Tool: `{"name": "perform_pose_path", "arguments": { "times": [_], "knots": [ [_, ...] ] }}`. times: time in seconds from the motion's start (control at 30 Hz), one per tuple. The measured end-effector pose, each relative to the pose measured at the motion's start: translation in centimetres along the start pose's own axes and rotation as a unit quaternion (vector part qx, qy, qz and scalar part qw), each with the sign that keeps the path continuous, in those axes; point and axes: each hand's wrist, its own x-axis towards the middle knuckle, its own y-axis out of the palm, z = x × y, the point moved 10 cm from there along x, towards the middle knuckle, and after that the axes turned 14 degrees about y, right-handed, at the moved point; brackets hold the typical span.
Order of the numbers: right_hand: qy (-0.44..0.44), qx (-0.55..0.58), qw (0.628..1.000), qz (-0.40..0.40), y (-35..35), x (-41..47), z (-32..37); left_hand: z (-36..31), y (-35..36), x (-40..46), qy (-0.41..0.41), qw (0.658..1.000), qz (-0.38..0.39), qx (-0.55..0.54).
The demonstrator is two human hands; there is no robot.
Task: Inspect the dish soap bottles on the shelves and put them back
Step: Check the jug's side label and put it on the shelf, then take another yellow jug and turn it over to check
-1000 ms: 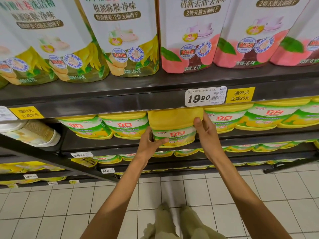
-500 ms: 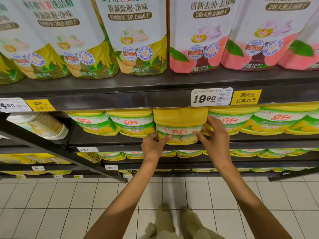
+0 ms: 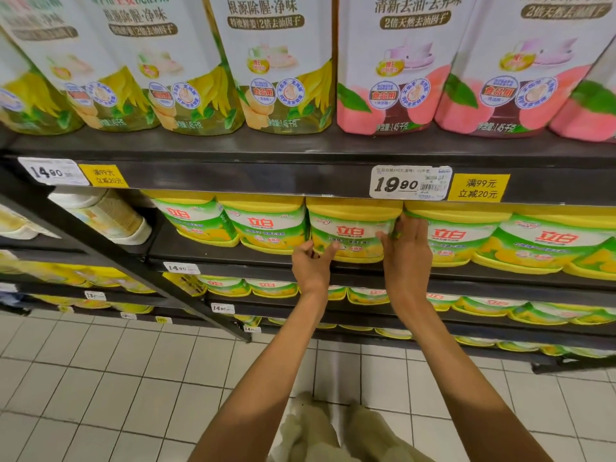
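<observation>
A yellow dish soap bottle [image 3: 350,228] with a green and white label stands on the middle shelf [image 3: 206,258], in line with its neighbours. My left hand [image 3: 311,266] touches its lower left corner, thumb against the base. On the bottle's right side, my right hand [image 3: 405,251] lies with the fingers reaching up between it and the neighbouring bottle [image 3: 456,235]. Both hands are on the bottle at the shelf's front edge.
Large ginger [image 3: 273,61] and peach [image 3: 393,68] refill bottles fill the upper shelf. A 19.90 price tag [image 3: 410,183] and a yellow promo tag [image 3: 478,188] hang above the bottle. More yellow bottles line the lower shelves. White tiled floor [image 3: 100,378] lies below.
The bottle went back into the row on the shelf. My hands slid down from gripping its sides to resting at its lower edges. The view shifted closer.
</observation>
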Motion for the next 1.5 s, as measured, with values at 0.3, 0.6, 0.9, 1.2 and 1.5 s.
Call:
{"name": "perform_pose_path", "arguments": {
  "times": [0.3, 0.6, 0.9, 1.2, 1.5],
  "knots": [
    [0.022, 0.153, 0.986, -0.059, -0.8, -2.7, 0.6, -1.5, -4.4, 1.6, 0.023, 0.999, 0.000, -0.030],
    [-0.116, -0.035, 0.991, -0.058, 5.8, -5.5, 15.1, -4.2, -11.1, 8.4, 0.100, 0.983, 0.079, 0.133],
    [0.027, 0.078, 0.995, 0.057, 7.5, -3.3, 14.0, -4.5, -11.6, 8.9, 0.180, 0.959, 0.189, 0.109],
    [0.040, 0.259, 0.944, 0.200, 8.3, -6.0, 13.3, -4.2, -13.7, 9.7, 0.202, 0.953, 0.203, 0.102],
    [0.068, 0.322, 0.934, 0.137, 5.9, -6.4, 13.7, -2.5, -14.9, 8.1, 0.150, 0.946, 0.285, 0.029]
  ]
}}
